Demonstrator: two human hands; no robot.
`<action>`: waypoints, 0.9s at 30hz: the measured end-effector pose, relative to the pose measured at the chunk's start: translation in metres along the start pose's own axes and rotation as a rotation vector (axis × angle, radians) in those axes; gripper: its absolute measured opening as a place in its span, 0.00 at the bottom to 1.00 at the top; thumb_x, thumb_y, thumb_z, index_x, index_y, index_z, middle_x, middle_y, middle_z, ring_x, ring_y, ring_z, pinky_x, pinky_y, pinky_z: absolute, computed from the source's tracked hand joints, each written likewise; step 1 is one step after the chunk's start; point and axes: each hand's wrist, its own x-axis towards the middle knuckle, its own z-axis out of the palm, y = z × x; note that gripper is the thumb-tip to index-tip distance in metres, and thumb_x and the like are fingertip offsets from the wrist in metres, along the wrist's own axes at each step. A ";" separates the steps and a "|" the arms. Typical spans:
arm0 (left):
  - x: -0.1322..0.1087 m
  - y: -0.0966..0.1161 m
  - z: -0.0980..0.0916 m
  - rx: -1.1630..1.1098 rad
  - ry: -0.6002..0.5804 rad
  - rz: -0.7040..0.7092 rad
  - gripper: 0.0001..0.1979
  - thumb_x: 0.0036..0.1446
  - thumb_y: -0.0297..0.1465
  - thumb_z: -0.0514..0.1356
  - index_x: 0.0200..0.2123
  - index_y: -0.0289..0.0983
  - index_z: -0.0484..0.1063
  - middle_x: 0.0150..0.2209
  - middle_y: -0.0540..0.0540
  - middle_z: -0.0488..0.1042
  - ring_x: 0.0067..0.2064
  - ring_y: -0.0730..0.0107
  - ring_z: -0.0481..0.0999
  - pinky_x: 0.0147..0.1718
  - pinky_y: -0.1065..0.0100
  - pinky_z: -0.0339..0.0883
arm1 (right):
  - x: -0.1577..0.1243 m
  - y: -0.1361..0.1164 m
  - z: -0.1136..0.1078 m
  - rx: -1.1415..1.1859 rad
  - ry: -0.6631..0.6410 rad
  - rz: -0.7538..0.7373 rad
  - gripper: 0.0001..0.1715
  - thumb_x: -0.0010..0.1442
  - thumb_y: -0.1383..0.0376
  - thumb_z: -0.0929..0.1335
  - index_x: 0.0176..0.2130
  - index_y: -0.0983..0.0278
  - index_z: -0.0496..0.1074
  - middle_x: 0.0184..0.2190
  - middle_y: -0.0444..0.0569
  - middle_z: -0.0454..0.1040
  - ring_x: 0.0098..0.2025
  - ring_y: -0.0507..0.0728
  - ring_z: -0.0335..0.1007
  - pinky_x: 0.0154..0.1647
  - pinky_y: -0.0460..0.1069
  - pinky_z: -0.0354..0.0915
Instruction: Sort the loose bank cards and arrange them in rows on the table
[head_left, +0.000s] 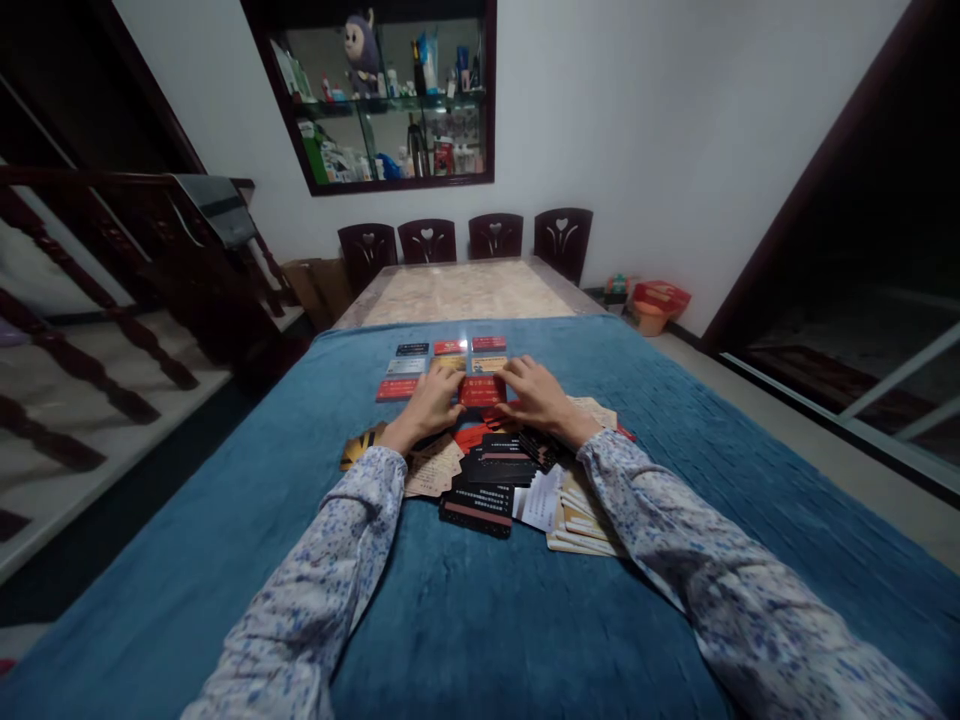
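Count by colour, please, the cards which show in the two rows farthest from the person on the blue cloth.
Black card: 1
Red cards: 2
Pale blue-grey card: 1
Yellowish cards: 2
Total: 6 cards showing; any lying beneath them cannot be counted.

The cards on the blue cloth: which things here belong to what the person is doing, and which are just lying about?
Seemingly part of the job:
- left hand and right hand
- red card between them
- rows of cards
- loose card pile
- blue cloth underneath

Seemingly just around:
- chairs
- plush toy
- cardboard box
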 end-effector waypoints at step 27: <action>-0.022 -0.066 -0.046 0.024 -0.125 -0.105 0.22 0.53 0.29 0.67 0.53 0.40 0.76 0.55 0.39 0.72 0.59 0.47 0.66 0.57 0.51 0.65 | 0.064 -0.053 -0.016 0.083 -0.173 -0.032 0.17 0.64 0.57 0.73 0.49 0.64 0.77 0.53 0.59 0.73 0.55 0.65 0.61 0.51 0.57 0.64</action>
